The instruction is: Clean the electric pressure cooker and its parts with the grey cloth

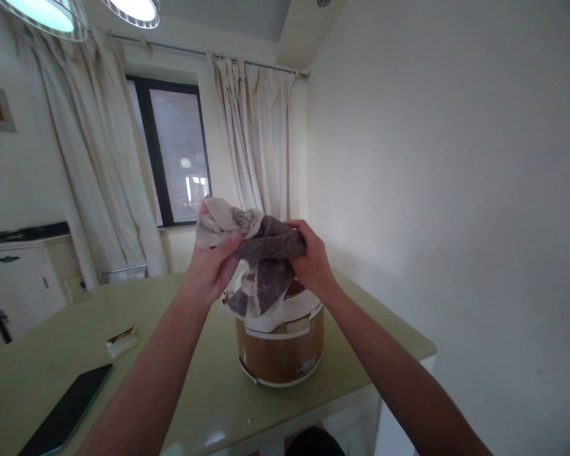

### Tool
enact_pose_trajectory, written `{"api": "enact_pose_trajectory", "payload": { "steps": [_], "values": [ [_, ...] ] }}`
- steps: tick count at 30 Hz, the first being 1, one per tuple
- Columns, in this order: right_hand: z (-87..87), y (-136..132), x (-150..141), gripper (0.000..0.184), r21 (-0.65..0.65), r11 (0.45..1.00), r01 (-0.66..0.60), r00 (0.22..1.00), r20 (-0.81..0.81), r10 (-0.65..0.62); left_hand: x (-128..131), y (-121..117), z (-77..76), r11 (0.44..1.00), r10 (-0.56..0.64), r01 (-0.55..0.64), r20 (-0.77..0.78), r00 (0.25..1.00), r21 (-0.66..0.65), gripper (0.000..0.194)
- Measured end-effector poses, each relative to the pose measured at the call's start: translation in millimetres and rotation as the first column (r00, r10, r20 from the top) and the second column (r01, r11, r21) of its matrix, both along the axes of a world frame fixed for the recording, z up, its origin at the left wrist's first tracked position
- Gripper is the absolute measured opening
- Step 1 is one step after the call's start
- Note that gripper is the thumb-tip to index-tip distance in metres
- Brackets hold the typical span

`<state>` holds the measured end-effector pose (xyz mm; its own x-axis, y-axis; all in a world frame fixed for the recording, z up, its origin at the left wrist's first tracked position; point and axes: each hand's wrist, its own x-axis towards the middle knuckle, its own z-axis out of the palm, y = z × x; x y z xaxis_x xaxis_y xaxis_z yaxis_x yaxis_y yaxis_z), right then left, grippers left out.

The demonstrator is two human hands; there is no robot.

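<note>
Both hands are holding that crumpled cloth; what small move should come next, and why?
Perhaps fold up the dangling end of the cloth: the left hand and right hand grip its upper part, while that end hangs in front of the cooker, so gathering it might make a tidier bundle.

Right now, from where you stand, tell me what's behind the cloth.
Behind the cloth, part of the cooker's pale lid shows past its lower edge, and a curtain above it. The rest of the lid is mostly covered, so anything there can't be seen.
</note>
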<state>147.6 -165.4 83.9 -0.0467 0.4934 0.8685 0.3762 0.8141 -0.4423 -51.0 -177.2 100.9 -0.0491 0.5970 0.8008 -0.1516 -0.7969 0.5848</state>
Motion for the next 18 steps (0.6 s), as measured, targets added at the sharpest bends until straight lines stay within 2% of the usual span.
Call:
{"api": "enact_pose_trajectory", "payload": {
  "steps": [3,6,8,10,12,13,15,16,18],
  "values": [
    [31.2,18,18,0.028,0.035,0.994,0.105,0.995,-0.010,-0.104,-2,14,15.8,0.996,-0.075,0.075,0.005,0.997,-0.054,0.077],
    [55.7,38,33,0.038,0.017,0.988,0.152,0.983,0.099,-0.153,-5,23,24.7,0.988,0.101,-0.099,0.010,0.995,-0.120,0.060],
    [66.2,49,39,0.048,0.014,0.981,0.193,0.963,0.189,-0.192,-11,30,26.2,0.954,0.212,-0.209,-0.010,0.977,-0.214,0.056],
    [69.6,55,42,0.058,0.009,0.972,0.236,0.934,0.275,-0.229,-20,35,21.3,0.907,0.223,-0.240,-0.087,0.971,-0.345,0.060],
    [62.8,53,43,0.061,0.014,0.965,0.262,0.906,0.341,-0.251,-29,38,6.9,0.865,0.256,-0.319,-0.205,0.945,-0.387,0.066],
    [54.7,49,42,0.060,0.028,0.962,0.271,0.894,0.363,-0.262,-31,37,-4.4,0.855,0.319,-0.399,-0.272,0.908,-0.331,0.069],
    [29.1,35,38,0.054,0.056,0.966,0.252,0.867,0.430,-0.251,-32,29,-34.0,0.812,0.510,-0.578,-0.379,0.772,-0.083,0.076],
    [12.5,26,35,0.051,0.059,0.973,0.225,0.847,0.482,-0.225,-29,23,-51.2,0.782,0.585,-0.621,-0.421,0.693,0.063,0.077],
    [-23.1,8,28,0.053,0.039,0.989,0.144,0.775,0.616,-0.137,-20,9,-85.7,0.740,0.648,-0.622,-0.521,0.556,0.256,0.073]
  ]
}}
